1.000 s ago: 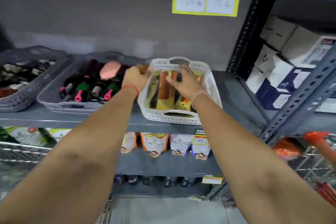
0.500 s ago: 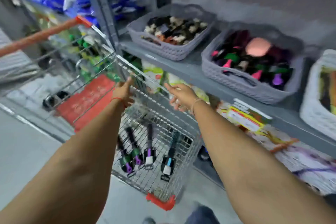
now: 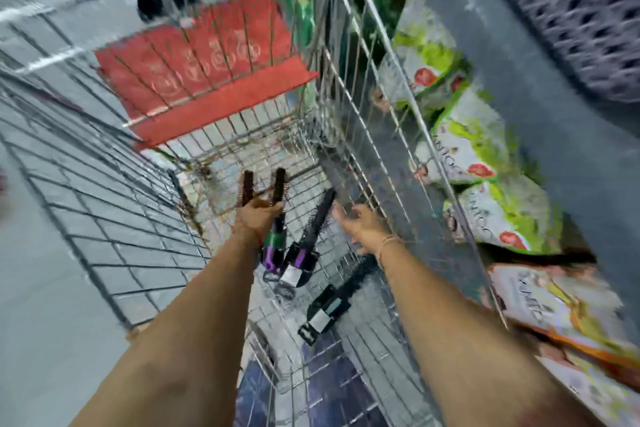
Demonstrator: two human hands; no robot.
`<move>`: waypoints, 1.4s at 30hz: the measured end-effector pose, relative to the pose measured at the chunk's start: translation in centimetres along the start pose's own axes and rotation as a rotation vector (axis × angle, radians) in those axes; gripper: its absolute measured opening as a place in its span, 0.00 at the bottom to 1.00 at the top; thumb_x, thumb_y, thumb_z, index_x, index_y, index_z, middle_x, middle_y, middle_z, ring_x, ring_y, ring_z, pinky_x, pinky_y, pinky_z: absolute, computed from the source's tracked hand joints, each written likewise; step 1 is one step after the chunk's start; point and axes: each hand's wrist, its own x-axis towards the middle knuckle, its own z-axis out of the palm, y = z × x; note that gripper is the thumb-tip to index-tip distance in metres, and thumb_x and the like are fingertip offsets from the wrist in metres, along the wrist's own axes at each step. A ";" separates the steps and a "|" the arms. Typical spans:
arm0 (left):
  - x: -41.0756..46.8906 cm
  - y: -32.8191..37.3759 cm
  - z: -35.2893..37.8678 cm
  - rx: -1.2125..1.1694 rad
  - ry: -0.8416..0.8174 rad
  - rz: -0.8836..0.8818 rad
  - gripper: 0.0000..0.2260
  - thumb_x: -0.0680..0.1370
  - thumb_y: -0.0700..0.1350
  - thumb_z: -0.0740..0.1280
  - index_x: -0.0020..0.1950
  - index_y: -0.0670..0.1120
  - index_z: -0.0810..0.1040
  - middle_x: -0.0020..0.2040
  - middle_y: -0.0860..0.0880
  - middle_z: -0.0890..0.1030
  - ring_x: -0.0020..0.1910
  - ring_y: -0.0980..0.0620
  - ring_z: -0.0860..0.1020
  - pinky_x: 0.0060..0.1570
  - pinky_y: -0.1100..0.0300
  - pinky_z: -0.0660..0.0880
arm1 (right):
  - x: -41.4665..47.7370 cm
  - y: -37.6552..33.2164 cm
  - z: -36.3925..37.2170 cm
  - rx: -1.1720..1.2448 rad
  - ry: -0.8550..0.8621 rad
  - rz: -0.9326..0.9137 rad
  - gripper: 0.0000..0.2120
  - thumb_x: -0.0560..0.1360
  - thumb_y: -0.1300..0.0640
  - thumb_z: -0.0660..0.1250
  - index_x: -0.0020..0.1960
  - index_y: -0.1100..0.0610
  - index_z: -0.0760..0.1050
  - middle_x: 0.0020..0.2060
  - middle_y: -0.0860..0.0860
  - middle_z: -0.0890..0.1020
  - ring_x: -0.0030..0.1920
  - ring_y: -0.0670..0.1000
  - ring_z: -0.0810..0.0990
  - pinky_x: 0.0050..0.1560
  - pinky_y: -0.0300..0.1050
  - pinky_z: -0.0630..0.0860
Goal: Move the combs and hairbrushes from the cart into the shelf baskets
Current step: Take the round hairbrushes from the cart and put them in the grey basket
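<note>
The silver wire-grid shopping cart [image 3: 349, 87] carries a red plastic fold-down seat flap [image 3: 207, 69] with faint round markings. In it lie black bristled hairbrushes: one with a purple and green handle [image 3: 273, 246], one with a purple and white label [image 3: 304, 253], one with a white label [image 3: 329, 308]. On the right, a grey perforated plastic basket [image 3: 581, 21] sits above white and green pouches with red spots [image 3: 474, 146].

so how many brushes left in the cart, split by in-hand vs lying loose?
In the left hand: 2 brushes
Loose on the cart floor: 2 brushes
Right hand: 0, open over the loose ones
Total: 4
</note>
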 end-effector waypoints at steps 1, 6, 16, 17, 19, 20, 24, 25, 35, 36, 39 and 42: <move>0.9 -1.2 0.3 0.038 0.039 -0.038 0.10 0.74 0.41 0.68 0.45 0.33 0.78 0.46 0.30 0.79 0.50 0.37 0.78 0.40 0.61 0.75 | 1.4 0.9 0.7 0.012 -0.007 0.020 0.40 0.70 0.41 0.67 0.72 0.59 0.56 0.57 0.58 0.71 0.44 0.49 0.72 0.41 0.45 0.70; 2.7 -4.0 2.9 0.418 0.096 -0.087 0.15 0.71 0.48 0.71 0.48 0.36 0.79 0.54 0.35 0.81 0.54 0.39 0.79 0.51 0.53 0.75 | 4.9 3.7 5.8 0.034 -0.033 0.142 0.35 0.66 0.48 0.73 0.66 0.65 0.67 0.64 0.63 0.75 0.60 0.63 0.77 0.59 0.57 0.77; 2.9 -5.3 5.1 0.570 0.202 -0.014 0.23 0.69 0.46 0.70 0.62 0.39 0.71 0.62 0.36 0.72 0.63 0.37 0.70 0.64 0.50 0.69 | 3.2 3.6 7.9 -0.076 0.500 0.072 0.15 0.67 0.61 0.71 0.48 0.56 0.67 0.49 0.54 0.77 0.45 0.55 0.79 0.35 0.46 0.79; 2.8 -5.3 4.9 0.513 0.192 -0.013 0.23 0.69 0.46 0.70 0.62 0.38 0.72 0.62 0.36 0.72 0.62 0.37 0.71 0.64 0.50 0.70 | 3.2 3.7 7.0 -0.250 0.600 0.018 0.17 0.66 0.62 0.70 0.51 0.56 0.66 0.54 0.55 0.74 0.50 0.55 0.76 0.39 0.47 0.79; 2.6 -5.2 4.9 0.425 0.151 0.012 0.24 0.68 0.47 0.72 0.60 0.37 0.74 0.62 0.37 0.72 0.61 0.38 0.73 0.65 0.51 0.71 | 3.3 4.0 5.6 -0.528 0.636 -0.107 0.23 0.66 0.59 0.71 0.58 0.55 0.66 0.61 0.58 0.68 0.58 0.56 0.69 0.51 0.49 0.76; 2.5 -5.2 5.0 0.423 0.128 0.025 0.25 0.68 0.49 0.74 0.60 0.38 0.74 0.63 0.38 0.72 0.62 0.39 0.73 0.67 0.52 0.69 | 3.5 4.1 5.2 -0.600 0.541 -0.136 0.26 0.67 0.54 0.71 0.62 0.54 0.64 0.64 0.58 0.66 0.61 0.56 0.66 0.56 0.50 0.73; 2.4 -5.4 5.5 0.556 0.121 0.047 0.27 0.70 0.52 0.72 0.65 0.43 0.72 0.64 0.39 0.74 0.63 0.40 0.71 0.66 0.51 0.66 | 4.1 4.1 4.7 -0.383 0.304 -0.134 0.23 0.73 0.41 0.61 0.63 0.52 0.65 0.63 0.56 0.68 0.63 0.58 0.68 0.49 0.47 0.69; 2.5 -5.5 5.5 0.538 0.130 0.033 0.25 0.71 0.49 0.72 0.66 0.44 0.72 0.65 0.38 0.73 0.64 0.39 0.71 0.66 0.51 0.67 | 4.2 4.1 4.6 -0.283 0.331 -0.129 0.21 0.74 0.42 0.61 0.61 0.53 0.67 0.60 0.56 0.70 0.60 0.58 0.71 0.46 0.45 0.68; 3.2 -4.6 4.6 -0.342 -0.039 -0.290 0.21 0.70 0.29 0.70 0.62 0.37 0.73 0.59 0.37 0.78 0.60 0.40 0.77 0.64 0.45 0.72 | 4.5 3.9 3.3 0.342 0.138 0.085 0.19 0.66 0.60 0.73 0.56 0.60 0.74 0.51 0.55 0.80 0.50 0.58 0.80 0.36 0.42 0.77; 2.9 -4.4 4.3 -0.401 -0.089 -0.289 0.17 0.71 0.28 0.68 0.59 0.38 0.73 0.55 0.38 0.78 0.60 0.38 0.76 0.64 0.42 0.71 | 4.1 4.0 3.0 0.402 0.129 0.060 0.18 0.67 0.60 0.72 0.55 0.61 0.75 0.48 0.55 0.80 0.48 0.59 0.81 0.30 0.41 0.76; 1.5 -3.5 3.4 -0.483 -0.250 -0.209 0.10 0.74 0.26 0.62 0.48 0.41 0.73 0.41 0.42 0.77 0.45 0.41 0.79 0.58 0.43 0.74 | 2.1 4.0 2.2 0.566 0.121 -0.013 0.14 0.68 0.64 0.70 0.54 0.62 0.77 0.49 0.56 0.82 0.44 0.55 0.81 0.34 0.42 0.78; 0.3 -2.3 2.4 -0.528 -0.312 -0.105 0.11 0.75 0.27 0.59 0.41 0.42 0.71 0.28 0.47 0.82 0.28 0.49 0.82 0.33 0.57 0.81 | 0.0 3.3 2.4 0.742 0.136 -0.037 0.19 0.67 0.69 0.70 0.58 0.65 0.75 0.55 0.61 0.81 0.53 0.59 0.81 0.55 0.54 0.78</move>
